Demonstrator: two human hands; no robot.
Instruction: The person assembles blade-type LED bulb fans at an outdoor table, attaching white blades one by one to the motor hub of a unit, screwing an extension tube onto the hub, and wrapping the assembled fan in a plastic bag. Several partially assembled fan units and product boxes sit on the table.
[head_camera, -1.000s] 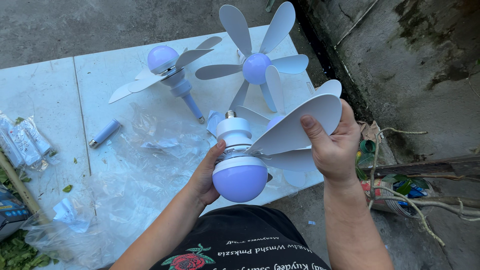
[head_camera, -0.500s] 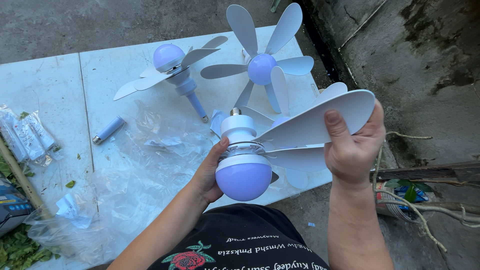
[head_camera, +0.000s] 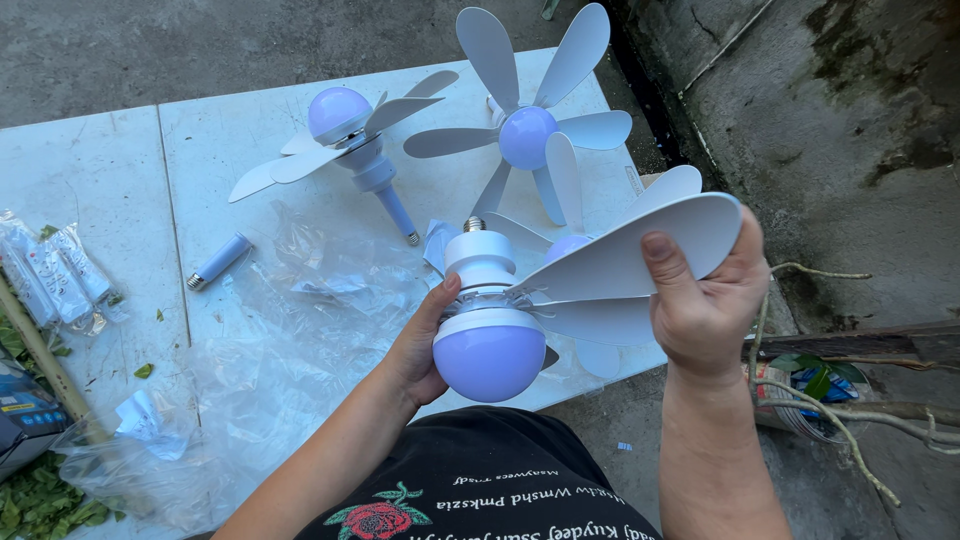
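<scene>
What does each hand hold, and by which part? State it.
Both hold one fan bulb: left hand grips its white body, right hand pinches a blade.

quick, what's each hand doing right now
Left hand: closed on the body of the fan lamp, thumb over its white housing.
Right hand: closed on one white blade of that fan lamp.

Held fan lamp (head_camera: 490, 320): smooth matt white plastic, glossy lilac dome, metal screw cap. Surface (head_camera: 120, 200): smooth pale panels. Crinkled clear plastic wrap (head_camera: 300, 330) near front edge. Wall (head_camera: 850, 130): rough concrete.
</scene>
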